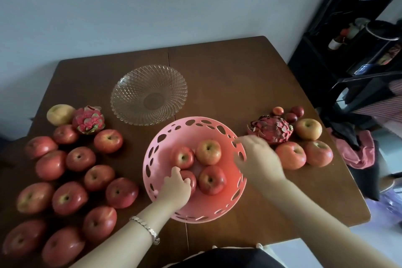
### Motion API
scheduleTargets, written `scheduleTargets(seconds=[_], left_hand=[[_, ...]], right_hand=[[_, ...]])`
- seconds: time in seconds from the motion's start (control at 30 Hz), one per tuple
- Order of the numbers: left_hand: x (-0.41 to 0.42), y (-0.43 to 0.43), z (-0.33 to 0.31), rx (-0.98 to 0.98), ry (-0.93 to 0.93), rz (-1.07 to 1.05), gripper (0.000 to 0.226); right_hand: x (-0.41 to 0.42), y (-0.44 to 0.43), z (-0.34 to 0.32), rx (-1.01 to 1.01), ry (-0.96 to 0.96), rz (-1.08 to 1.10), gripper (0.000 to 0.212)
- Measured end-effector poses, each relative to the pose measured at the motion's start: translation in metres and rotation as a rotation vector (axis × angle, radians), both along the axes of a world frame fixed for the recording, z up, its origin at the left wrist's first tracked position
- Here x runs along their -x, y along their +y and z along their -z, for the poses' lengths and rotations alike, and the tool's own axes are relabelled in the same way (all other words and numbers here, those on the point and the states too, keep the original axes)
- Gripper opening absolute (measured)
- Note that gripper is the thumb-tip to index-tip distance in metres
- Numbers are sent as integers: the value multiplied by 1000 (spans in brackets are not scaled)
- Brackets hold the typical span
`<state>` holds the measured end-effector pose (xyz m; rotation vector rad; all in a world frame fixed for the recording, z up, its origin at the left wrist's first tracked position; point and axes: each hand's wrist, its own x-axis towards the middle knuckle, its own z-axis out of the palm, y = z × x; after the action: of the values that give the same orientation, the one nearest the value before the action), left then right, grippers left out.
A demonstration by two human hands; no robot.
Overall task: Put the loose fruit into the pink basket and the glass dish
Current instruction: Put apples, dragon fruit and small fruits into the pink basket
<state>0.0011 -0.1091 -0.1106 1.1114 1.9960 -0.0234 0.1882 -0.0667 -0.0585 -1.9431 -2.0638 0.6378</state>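
Note:
The pink basket (156, 148) stands at the table's middle front and holds several red apples (208, 151). My left hand (175, 188) reaches into it and grips one apple (189, 179) at the front left. My right hand (257, 160) hovers blurred over the basket's right rim with its fingers spread and nothing in it. The glass dish (149, 95) sits behind the basket with nothing in it. Several loose apples (78, 158) lie to the left beside a dragon fruit (88, 119) and a yellow pear (60, 114). On the right lie two apples (291, 155), a dragon fruit (272, 129) and small plums (291, 117).
The brown table (228, 76) stands against a pale wall. A black shelf unit (356, 50) with appliances is at the right. Pink cloth (356, 154) lies beyond the table's right edge.

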Motion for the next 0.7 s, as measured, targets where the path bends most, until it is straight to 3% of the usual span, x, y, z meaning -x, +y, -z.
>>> scheduleTargets(seconds=[0.07, 0.17, 0.3, 0.43, 0.5, 0.6, 0.7], left_hand=[[1, 0, 2, 9, 28, 8, 47], [-3, -1, -3, -85, 124, 49, 45], [-14, -2, -20, -400, 228, 177, 37], [-24, 2, -38, -567, 37, 277, 30], [-26, 5, -51, -575, -130, 237, 27], [-36, 9, -70, -391, -471, 109, 29], [-50, 9, -83, -282, -751, -43, 41]], right_hand=[[-36, 13, 6, -75, -124, 144, 54], [-79, 23, 36, 233, -400, 302, 92], [-100, 26, 70, 272, -482, 282, 94], [-103, 25, 56, 232, -447, 275, 81], [-96, 17, 39, 225, -309, 276, 83], [-71, 3, -1, 174, -9, 220, 90], [-33, -11, -32, 133, 121, 7, 96]])
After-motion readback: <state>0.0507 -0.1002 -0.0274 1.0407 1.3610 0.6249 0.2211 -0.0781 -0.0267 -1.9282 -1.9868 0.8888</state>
